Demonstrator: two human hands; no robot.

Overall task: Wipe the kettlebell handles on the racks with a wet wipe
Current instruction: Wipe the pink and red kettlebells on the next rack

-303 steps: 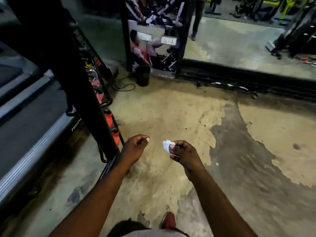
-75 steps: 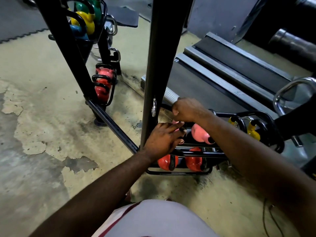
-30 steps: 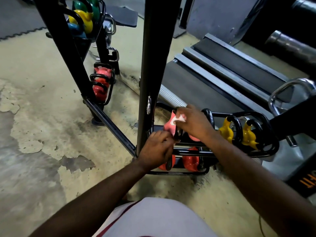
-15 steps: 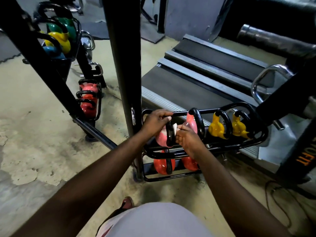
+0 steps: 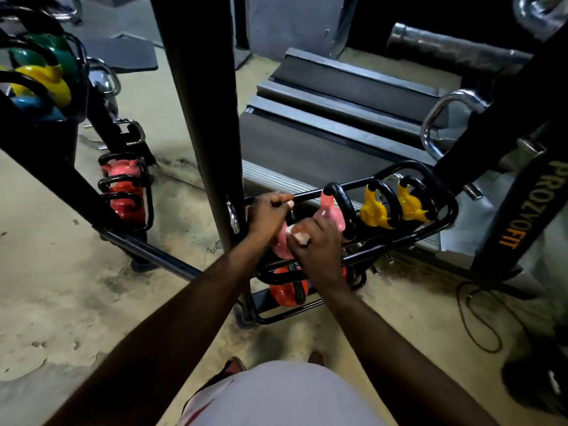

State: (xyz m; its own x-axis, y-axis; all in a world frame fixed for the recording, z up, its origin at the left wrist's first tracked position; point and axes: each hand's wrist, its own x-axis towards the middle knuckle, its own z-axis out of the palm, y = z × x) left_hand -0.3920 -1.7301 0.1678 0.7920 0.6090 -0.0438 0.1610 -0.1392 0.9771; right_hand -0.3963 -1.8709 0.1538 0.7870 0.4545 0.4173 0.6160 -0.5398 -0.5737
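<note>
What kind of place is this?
Probably a gym: yellow kettlebells and a pink kettlebell sit in a black rack, with a treadmill just behind. The left hand grips the rack; the right hand holds a wipe.

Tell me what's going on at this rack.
A person leans over a low kettlebell rack. Their left hand grips the rack's top rail. The right hand pinches a white wet wipe against a pink kettlebell on the upper tier; its handle is mostly hidden under the hands. The yellow kettlebells further along and the red kettlebell on the tier below are untouched.
</note>
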